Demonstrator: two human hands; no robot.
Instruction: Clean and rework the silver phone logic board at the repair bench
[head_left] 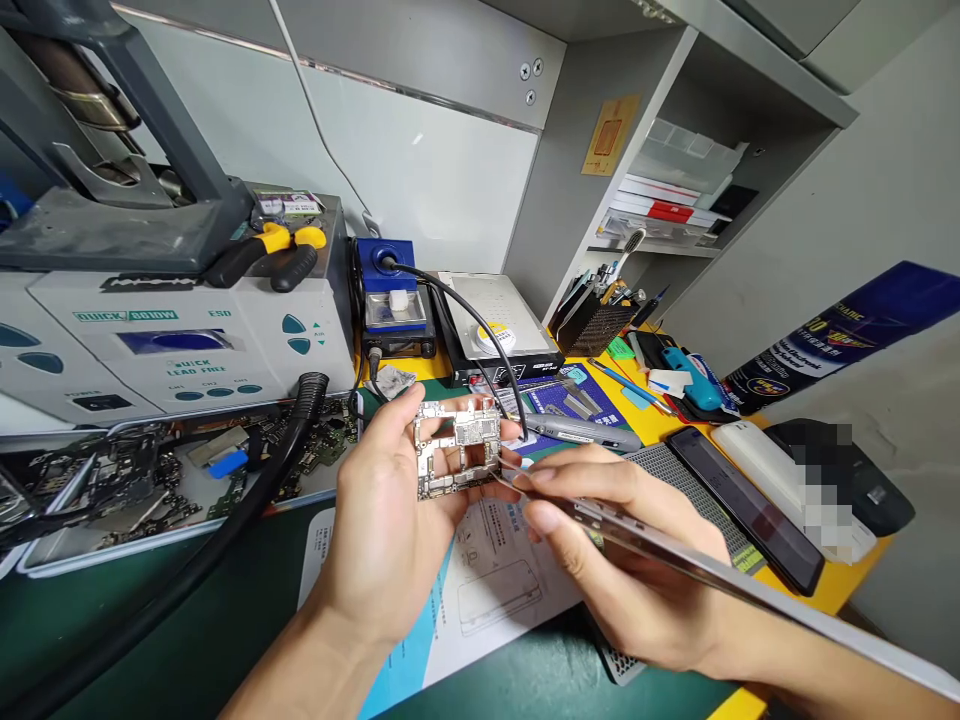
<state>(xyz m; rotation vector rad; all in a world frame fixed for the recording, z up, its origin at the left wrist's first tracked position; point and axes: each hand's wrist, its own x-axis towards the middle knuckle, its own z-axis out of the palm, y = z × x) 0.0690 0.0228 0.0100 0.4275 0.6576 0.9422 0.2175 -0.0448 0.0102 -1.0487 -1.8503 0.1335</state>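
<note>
My left hand (397, 490) holds up a small phone circuit board (476, 432) with cut-out openings, its thumb at the left edge and its fingers behind. Between the thumb and fingers of my right hand (615, 530) is a pair of long metal tweezers (630, 540). Their tips meet the board's lower right edge, and whether they grip any part is too small to tell. Below both hands lies a printed white and blue sheet (495, 600) on the green mat (247, 620).
A hot air station (172, 340) with pliers (277, 250) on it stands left, its black hose (255, 510) crossing the mat. Boards fill a tray (180, 530). Behind are a soldering iron stand (386, 290) and hot plate (487, 310). At right lie a phone (750, 510) and spray can (847, 340).
</note>
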